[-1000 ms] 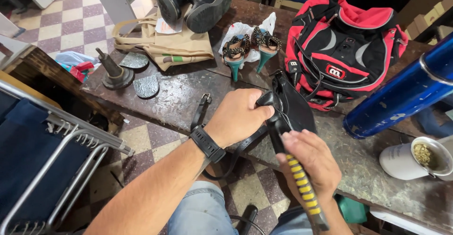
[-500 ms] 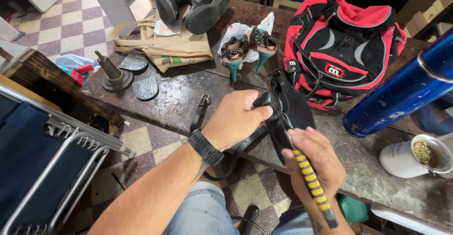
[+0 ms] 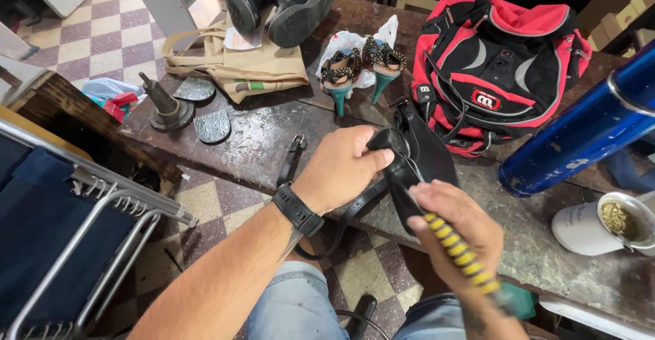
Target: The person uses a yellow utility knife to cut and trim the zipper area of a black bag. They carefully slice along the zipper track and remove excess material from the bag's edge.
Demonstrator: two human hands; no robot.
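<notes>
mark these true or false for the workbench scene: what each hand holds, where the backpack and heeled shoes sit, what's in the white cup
1. The left hand grips a black leather bag. True.
2. The right hand holds a tool with a plain red handle. False: the tool handle is striped yellow and black.
3. The red and black backpack lies on the floor. False: it sits on the workbench, behind the bag.
4. A pair of heeled shoes with teal heels rests on a white plastic bag. True.
5. The white cup at the right is empty. False: it holds greenish, herb-like bits.
</notes>
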